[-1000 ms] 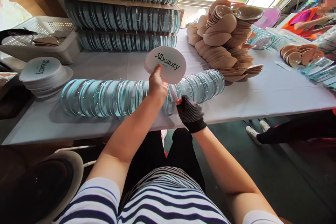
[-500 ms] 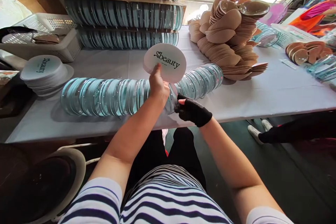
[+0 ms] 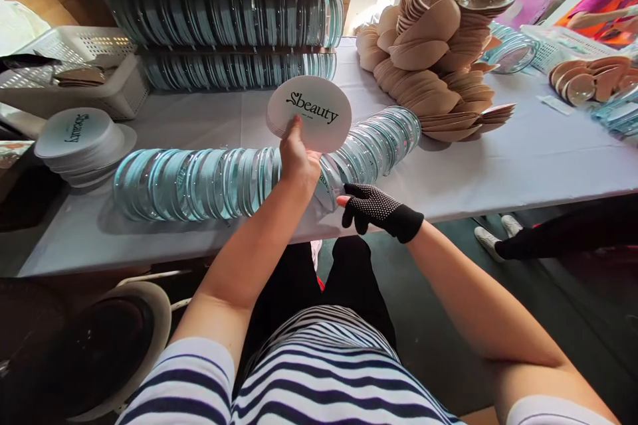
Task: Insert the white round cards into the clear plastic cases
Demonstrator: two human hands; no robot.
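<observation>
Two hands at work over the white table (image 3: 523, 166). Left hand (image 3: 298, 159) bare, closed on a small stack of round white "Sbeauty" cards (image 3: 309, 113), held upright above a long row of clear round cases (image 3: 209, 182) lying on edge. Right hand (image 3: 371, 207) in a black dotted fingerless glove, fingertips pinching one clear case (image 3: 329, 187) at the row's near side, by the table edge. More cards (image 3: 80, 139) stacked far left; tan pads (image 3: 433, 46) heaped behind.

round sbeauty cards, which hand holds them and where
The left hand pinches a small stack of round cards at its lower edge, thumb in front.
</observation>
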